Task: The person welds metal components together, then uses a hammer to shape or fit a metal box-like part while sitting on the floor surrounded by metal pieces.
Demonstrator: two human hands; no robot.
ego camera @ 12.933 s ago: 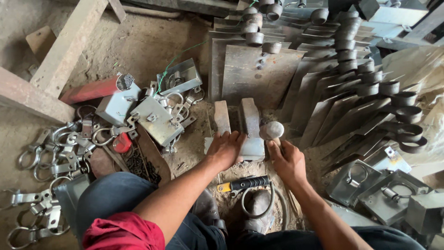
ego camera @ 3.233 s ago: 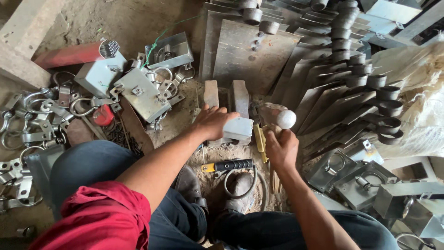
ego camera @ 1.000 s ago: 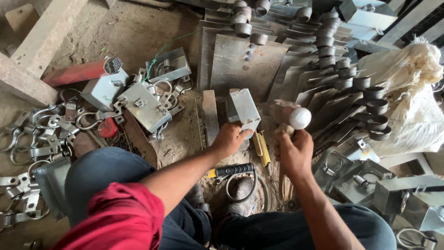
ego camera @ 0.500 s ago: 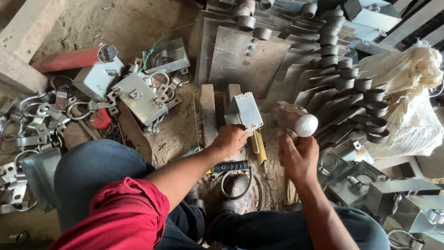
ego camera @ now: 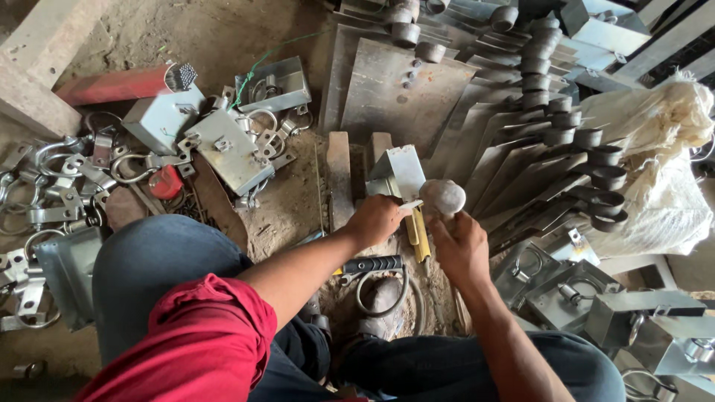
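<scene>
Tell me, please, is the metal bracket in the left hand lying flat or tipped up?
Tipped up: the left hand holds the metal bracket at its lower end, plate angled off the ground.

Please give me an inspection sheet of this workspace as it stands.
Surface: dirt floor, dusty.
Job's things: folded metal bracket tilted on two upright bars; hammer raised beside it.
Clutter: metal boxes and ring clamps at left; stacked metal plates; white sack.
Grippers: left hand grips the bracket; right hand grips the hammer.
Cables: green wire; a loop below the black-handled tool.
Surroundings: wooden beam.
</scene>
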